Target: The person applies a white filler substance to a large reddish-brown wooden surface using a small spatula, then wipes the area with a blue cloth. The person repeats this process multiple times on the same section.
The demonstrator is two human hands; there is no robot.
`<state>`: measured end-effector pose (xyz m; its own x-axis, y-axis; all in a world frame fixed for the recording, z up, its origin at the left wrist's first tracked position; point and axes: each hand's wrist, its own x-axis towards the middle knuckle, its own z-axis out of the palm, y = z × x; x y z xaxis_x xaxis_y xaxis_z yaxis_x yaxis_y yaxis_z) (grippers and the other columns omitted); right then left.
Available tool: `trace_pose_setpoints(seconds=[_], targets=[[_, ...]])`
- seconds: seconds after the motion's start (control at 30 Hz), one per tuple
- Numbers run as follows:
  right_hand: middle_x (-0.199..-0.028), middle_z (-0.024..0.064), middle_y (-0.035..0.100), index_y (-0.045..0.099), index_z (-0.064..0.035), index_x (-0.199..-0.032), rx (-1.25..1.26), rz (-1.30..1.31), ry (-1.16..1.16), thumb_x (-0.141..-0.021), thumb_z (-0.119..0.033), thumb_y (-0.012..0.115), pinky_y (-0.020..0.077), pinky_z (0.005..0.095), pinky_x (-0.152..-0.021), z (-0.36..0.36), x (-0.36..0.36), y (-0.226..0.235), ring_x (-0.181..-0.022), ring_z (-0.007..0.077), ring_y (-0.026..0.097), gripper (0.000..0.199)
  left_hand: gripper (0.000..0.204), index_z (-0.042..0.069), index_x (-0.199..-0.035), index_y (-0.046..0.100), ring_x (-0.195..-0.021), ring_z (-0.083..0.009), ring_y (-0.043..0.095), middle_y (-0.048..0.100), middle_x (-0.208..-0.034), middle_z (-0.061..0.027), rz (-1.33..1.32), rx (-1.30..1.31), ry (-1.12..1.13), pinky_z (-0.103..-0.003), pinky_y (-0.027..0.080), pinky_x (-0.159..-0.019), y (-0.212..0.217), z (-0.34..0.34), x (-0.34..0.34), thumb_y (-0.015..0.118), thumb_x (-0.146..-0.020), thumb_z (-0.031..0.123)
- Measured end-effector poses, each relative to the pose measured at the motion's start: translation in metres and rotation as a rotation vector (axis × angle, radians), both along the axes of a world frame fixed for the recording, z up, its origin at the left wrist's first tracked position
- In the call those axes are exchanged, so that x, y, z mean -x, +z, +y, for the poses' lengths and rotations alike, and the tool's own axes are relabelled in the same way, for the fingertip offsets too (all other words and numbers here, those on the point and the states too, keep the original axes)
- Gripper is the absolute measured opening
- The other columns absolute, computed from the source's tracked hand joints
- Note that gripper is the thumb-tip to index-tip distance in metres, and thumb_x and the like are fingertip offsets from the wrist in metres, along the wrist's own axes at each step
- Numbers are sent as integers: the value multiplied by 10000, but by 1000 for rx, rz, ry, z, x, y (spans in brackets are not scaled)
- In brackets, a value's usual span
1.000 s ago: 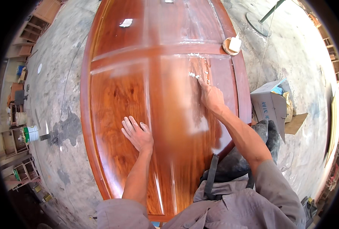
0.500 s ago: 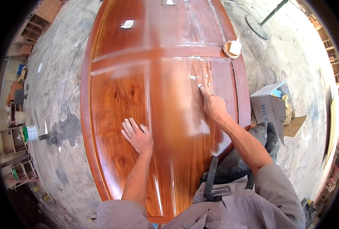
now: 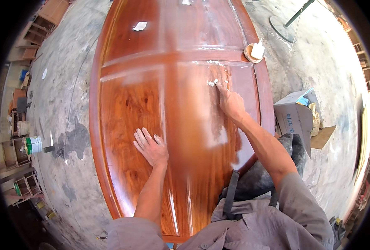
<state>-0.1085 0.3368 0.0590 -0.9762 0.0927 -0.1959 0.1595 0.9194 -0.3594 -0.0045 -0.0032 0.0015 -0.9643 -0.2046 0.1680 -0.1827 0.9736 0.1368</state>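
A glossy reddish-brown wooden door panel with raised mouldings lies in front of me. My left hand rests flat on its left near section, fingers spread and holding nothing. Over the right section, my right hand has its index finger stretched forward and the other fingers curled in. Its fingertip meets a small dab of white paste; whether the fingers pinch something thin is too small to tell. More white flecks dot the wood just beyond. A white squeeze bottle lies in a small round bowl on the panel's right edge.
White scraps lie on the far part of the panel. An opened cardboard box stands on the concrete floor at right, near my knee. A round metal stand base is at far right. At left stands a white-and-green bucket.
My right hand has slid forward and slightly left along the panel, its fingertip now at the white flecks. My left hand stays in place on the wood.
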Motion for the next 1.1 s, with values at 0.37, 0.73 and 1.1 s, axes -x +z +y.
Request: trace_pose_setpoints(seconds=[0.37, 0.73, 1.1], targets=[[-882, 285, 711, 554, -136, -1514, 43, 58, 12, -949, -64, 525, 556, 576, -739, 2, -41, 9, -810, 481, 709, 570, 598, -4, -1589, 410, -1599, -341, 260, 323, -1705, -183, 27, 4, 8, -549, 179, -1311, 0, -1, -1, 521, -1056, 244], [-859, 271, 721, 574, -119, -1494, -19, 13, 47, -948, -82, 531, 556, 572, -743, 6, -28, 15, -789, 462, 708, 549, 611, 1, -1608, 381, -1610, -329, 233, 288, -1721, -177, -26, 7, 24, -538, 168, -1317, 0, -5, -3, 507, -1068, 258], [-843, 272, 723, 538, -165, -1526, -44, -5, 63, -951, -64, 520, 556, 563, -746, -3, -40, 15, -791, 468, 708, 583, 610, -6, -1602, 387, -1607, -334, 239, 301, -1715, -183, -33, 14, 31, -539, 172, -1316, 4, -8, -3, 509, -1064, 254]])
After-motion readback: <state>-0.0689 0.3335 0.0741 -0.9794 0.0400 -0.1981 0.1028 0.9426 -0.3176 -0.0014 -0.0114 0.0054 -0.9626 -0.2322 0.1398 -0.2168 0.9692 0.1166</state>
